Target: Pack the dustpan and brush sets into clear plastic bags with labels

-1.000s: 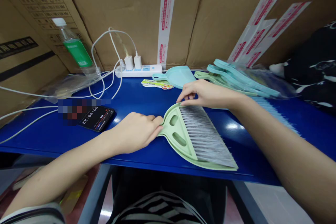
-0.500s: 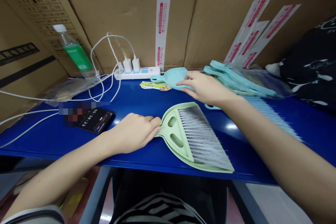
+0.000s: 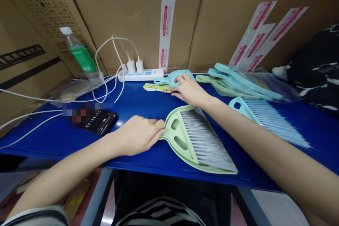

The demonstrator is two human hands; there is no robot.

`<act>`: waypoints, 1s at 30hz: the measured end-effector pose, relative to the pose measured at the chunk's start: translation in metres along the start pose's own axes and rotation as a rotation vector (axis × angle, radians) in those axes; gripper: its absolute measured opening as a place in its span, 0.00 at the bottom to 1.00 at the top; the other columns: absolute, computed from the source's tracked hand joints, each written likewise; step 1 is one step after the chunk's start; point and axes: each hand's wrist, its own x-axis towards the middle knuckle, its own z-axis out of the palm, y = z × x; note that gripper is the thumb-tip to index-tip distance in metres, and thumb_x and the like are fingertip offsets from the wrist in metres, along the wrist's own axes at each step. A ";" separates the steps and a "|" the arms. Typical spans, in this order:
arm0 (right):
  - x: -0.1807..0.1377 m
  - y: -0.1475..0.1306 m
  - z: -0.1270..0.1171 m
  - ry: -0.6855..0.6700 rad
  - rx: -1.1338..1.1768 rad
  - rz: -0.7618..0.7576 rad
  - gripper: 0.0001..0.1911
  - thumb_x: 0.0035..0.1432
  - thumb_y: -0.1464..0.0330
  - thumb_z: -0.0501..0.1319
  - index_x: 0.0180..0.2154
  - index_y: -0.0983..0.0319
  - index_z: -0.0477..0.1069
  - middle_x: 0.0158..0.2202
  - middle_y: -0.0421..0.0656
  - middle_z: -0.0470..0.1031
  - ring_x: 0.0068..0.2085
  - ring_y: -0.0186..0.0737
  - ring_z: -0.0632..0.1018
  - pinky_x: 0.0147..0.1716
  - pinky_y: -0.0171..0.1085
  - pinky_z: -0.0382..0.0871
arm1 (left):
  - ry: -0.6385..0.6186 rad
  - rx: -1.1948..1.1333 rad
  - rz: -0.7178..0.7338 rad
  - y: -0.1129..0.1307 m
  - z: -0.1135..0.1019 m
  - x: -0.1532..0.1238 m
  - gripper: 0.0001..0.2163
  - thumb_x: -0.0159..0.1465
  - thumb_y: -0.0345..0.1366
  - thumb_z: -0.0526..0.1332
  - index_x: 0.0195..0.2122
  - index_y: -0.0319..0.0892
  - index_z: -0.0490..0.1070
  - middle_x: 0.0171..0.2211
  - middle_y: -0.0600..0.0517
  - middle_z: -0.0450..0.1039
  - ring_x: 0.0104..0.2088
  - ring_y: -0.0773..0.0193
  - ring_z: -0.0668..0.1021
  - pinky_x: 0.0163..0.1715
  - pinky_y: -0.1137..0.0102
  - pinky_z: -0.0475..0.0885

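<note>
Fingers, left hand [image 3: 136, 135]: curled in, tips [image 3: 156, 124] closed against the handle end of the green dustpan [image 3: 177, 135], pinning it to the bench [image 3: 148, 100].
Fingers, right hand [image 3: 189, 91]: spread flat and open, tips [image 3: 180, 79] resting on top of the small teal dustpan [image 3: 169, 77]; nothing gripped.
Green dustpan: flat near the front edge of the bench, handle toward the left hand, a grey-bristled brush [image 3: 206, 143] nested in it.
Teal dustpan: at the back of the bench, just beside the power strip [image 3: 140, 75], with a sticker sheet [image 3: 155, 87] in front of it.
Right side: a light blue brush [image 3: 265, 120] lies flat; behind it, a bagged stack of dustpans [image 3: 238, 84].
Left side: a phone [image 3: 99, 122] screen-up, white cables, and a bottle [image 3: 79, 56] leaning on cardboard boxes [image 3: 127, 10].
</note>
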 end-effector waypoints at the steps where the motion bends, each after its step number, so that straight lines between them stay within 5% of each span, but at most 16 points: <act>1: 0.002 -0.001 -0.001 -0.007 -0.003 0.003 0.16 0.63 0.67 0.54 0.45 0.63 0.78 0.44 0.55 0.70 0.48 0.54 0.66 0.42 0.47 0.63 | -0.003 -0.001 0.000 0.000 0.000 0.000 0.13 0.71 0.37 0.44 0.37 0.41 0.66 0.31 0.52 0.74 0.30 0.61 0.78 0.26 0.70 0.67; 12: -0.002 0.000 -0.012 0.095 0.135 -0.048 0.12 0.61 0.71 0.53 0.35 0.62 0.76 0.37 0.51 0.75 0.44 0.49 0.69 0.41 0.45 0.61 | 0.007 0.015 0.015 -0.002 0.001 0.000 0.13 0.71 0.37 0.44 0.37 0.42 0.65 0.31 0.52 0.74 0.29 0.60 0.78 0.25 0.70 0.66; 17: -0.015 0.003 -0.033 0.050 0.344 0.025 0.10 0.60 0.71 0.52 0.35 0.62 0.72 0.32 0.44 0.76 0.34 0.41 0.73 0.35 0.39 0.62 | -0.007 0.013 0.012 -0.002 0.001 0.000 0.13 0.71 0.37 0.44 0.37 0.42 0.65 0.31 0.52 0.74 0.29 0.61 0.78 0.25 0.70 0.66; 23: -0.042 0.010 -0.081 -0.310 0.546 -0.025 0.08 0.56 0.66 0.56 0.28 0.60 0.71 0.24 0.39 0.74 0.25 0.34 0.72 0.26 0.34 0.61 | -0.012 0.015 0.003 -0.003 0.002 0.001 0.13 0.71 0.38 0.43 0.37 0.42 0.65 0.30 0.52 0.74 0.29 0.61 0.78 0.25 0.71 0.66; 30: -0.065 0.010 -0.091 -0.660 0.767 -0.092 0.14 0.58 0.61 0.55 0.31 0.60 0.76 0.26 0.39 0.76 0.28 0.35 0.75 0.27 0.34 0.66 | -0.039 0.008 -0.001 -0.003 0.000 0.001 0.13 0.71 0.38 0.43 0.37 0.42 0.64 0.30 0.52 0.73 0.28 0.61 0.77 0.26 0.70 0.65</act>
